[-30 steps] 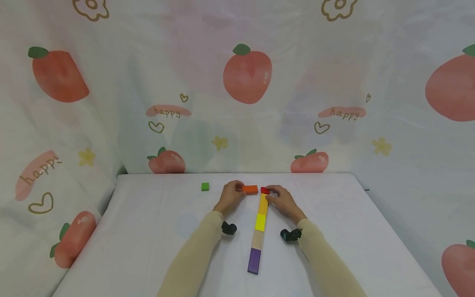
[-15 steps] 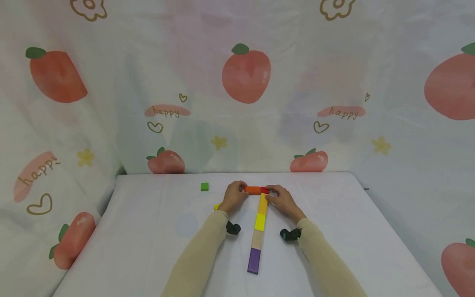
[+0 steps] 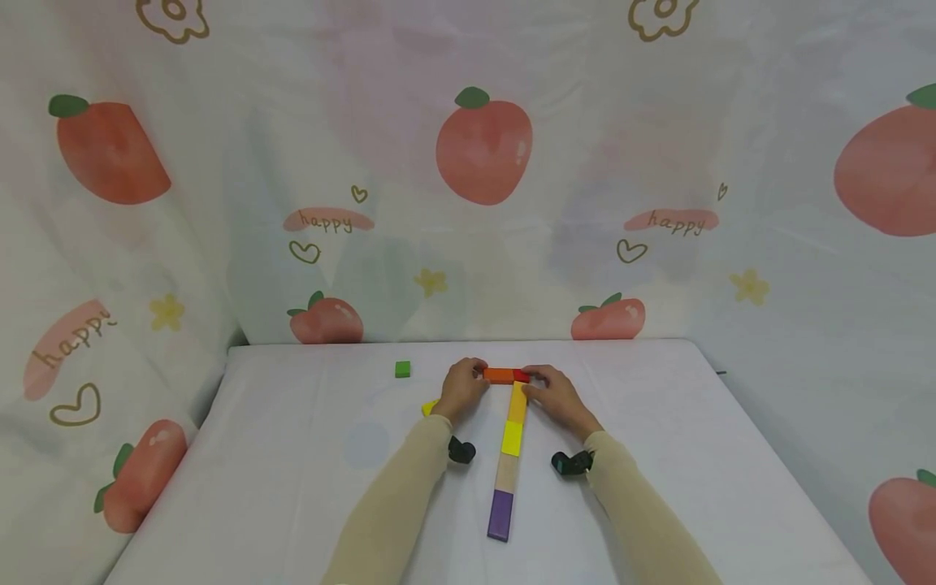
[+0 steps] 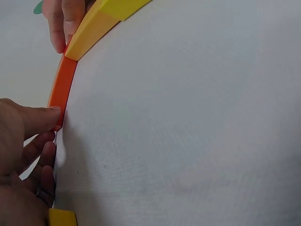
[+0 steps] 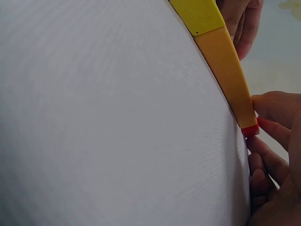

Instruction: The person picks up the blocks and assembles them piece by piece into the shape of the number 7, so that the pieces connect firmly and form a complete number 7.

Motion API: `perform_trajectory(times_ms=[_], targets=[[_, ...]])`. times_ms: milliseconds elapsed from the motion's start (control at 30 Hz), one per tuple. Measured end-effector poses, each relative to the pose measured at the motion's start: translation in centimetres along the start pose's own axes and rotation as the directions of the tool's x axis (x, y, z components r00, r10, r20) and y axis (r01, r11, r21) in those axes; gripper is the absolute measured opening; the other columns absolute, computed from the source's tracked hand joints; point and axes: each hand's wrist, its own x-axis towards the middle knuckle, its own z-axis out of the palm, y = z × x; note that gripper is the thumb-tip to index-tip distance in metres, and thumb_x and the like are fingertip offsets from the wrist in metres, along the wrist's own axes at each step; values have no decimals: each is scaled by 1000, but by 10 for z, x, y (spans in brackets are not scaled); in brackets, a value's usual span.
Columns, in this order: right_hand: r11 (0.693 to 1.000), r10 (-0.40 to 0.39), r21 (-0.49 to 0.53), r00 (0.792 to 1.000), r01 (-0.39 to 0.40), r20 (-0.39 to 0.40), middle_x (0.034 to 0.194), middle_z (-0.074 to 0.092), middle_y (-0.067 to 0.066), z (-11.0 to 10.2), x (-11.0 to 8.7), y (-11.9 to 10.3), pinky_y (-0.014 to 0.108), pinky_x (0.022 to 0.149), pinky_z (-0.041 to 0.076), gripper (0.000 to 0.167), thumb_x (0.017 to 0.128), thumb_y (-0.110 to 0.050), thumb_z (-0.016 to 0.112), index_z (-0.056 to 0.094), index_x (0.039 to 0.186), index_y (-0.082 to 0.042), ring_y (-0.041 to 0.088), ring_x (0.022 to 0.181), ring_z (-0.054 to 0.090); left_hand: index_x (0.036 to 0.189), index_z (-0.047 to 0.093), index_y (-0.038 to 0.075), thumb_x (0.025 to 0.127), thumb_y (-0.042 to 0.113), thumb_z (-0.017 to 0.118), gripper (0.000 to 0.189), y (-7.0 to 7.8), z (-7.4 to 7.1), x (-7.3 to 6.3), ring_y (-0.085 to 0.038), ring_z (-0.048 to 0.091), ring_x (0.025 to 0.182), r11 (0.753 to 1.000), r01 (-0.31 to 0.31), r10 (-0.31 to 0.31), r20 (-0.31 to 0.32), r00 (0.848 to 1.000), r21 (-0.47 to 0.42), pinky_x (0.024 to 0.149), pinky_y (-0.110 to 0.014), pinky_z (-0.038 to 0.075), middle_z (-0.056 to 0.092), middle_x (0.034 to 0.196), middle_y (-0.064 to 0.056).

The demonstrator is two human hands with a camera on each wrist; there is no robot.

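Observation:
My left hand (image 3: 462, 392) pinches the left end of an orange block (image 3: 500, 376), thumb on its near side in the left wrist view. The block's right end meets a small red block (image 3: 521, 375), held by the fingers of my right hand (image 3: 563, 400). In the right wrist view, the thumb touches the side of an amber block (image 5: 228, 77), and fingertips lie at the red block's end. From this corner a row runs toward the person: amber, a yellow block (image 3: 512, 439), a plain wood block (image 3: 507, 473) and a purple block (image 3: 500, 515).
A green block (image 3: 402, 370) lies at the back left of the white table (image 3: 256, 487). Another yellow block (image 3: 429, 408) sits beside the left wrist, partly hidden by it. Behind the table hangs a patterned cloth (image 3: 483, 260).
My left hand has slid the orange block to the right, closing the gap to the red block. The yellow block by the left wrist has come into view. My right hand stays in place.

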Motion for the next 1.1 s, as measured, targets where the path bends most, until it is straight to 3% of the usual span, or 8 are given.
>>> perform_trajectory(times_ms=[367, 767, 1100], targets=[[1000, -7, -10, 1000, 7, -3, 144, 51, 13, -1, -1, -2, 56, 114, 34, 45, 95, -25, 64, 55, 138, -14, 35, 134, 44, 122, 65, 16, 91, 17, 70, 31, 2, -1, -3, -18, 54, 103, 1000, 29, -29, 8, 1000, -3, 102, -35, 49, 64, 117, -2], [1000, 11, -5, 1000, -11, -3, 144, 51, 13, 2, 1, 0, 56, 114, 33, 44, 95, -27, 64, 55, 137, -15, 35, 134, 43, 122, 63, 10, 91, 16, 69, 32, 2, -11, -6, -21, 57, 103, 998, -68, 68, 28, 997, -18, 99, -37, 50, 64, 117, -7], [1000, 0, 3, 1000, 0, -11, 142, 52, 13, 0, 1, 2, 56, 114, 34, 43, 95, -26, 64, 56, 136, -15, 34, 132, 45, 124, 63, 10, 93, 21, 66, 33, 0, -25, -13, -24, 57, 110, 995, -87, 89, 19, 996, -52, 99, -40, 50, 63, 122, -9]])
